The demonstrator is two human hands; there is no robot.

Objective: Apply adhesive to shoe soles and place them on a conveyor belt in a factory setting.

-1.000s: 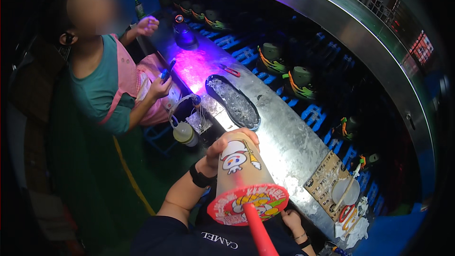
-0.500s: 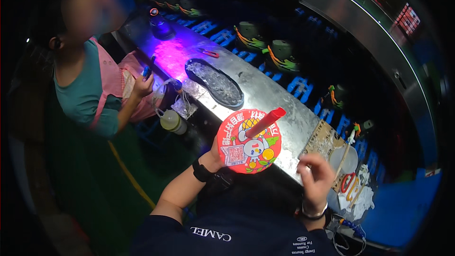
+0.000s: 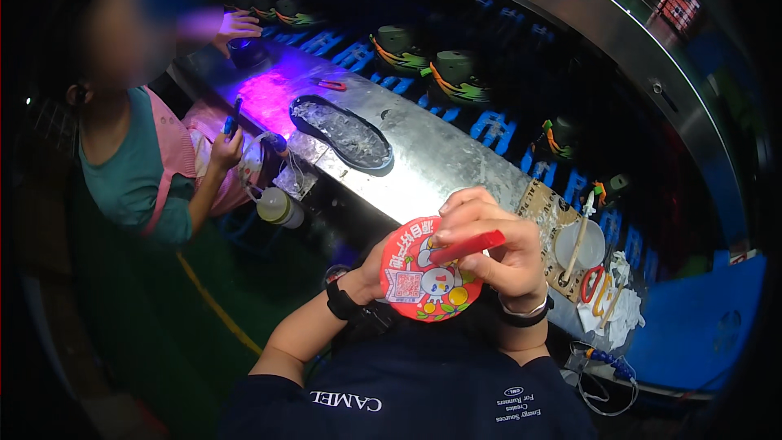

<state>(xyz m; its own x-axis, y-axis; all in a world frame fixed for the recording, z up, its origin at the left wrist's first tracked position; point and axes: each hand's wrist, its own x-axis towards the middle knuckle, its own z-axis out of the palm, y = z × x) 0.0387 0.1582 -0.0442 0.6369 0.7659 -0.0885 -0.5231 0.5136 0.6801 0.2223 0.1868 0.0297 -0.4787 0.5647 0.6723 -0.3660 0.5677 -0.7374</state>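
Note:
My left hand point(image 3: 368, 267) grips a drink cup from the left and behind. The cup's sealed red lid point(image 3: 419, 285), printed with a cartoon figure, faces the camera just above my chest. My right hand point(image 3: 498, 254) pinches a red straw point(image 3: 471, 246) that lies across the upper edge of the lid. A black watch sits on my left wrist point(image 3: 342, 306) and a thin bracelet on my right wrist. The body of the cup is hidden behind its lid.
A shiny metal bench point(image 3: 440, 165) runs in front, with a dark shoe sole point(image 3: 342, 132) on it under purple light. A co-worker point(image 3: 138, 171) in teal top and pink apron stands at left. Shoes point(image 3: 458, 75) ride a conveyor behind. Scissors point(image 3: 593, 287) and a white dish point(image 3: 580, 244) lie at right.
The cup has tipped down from my face so its lid faces up. My right hand came in from the right and took hold of the straw.

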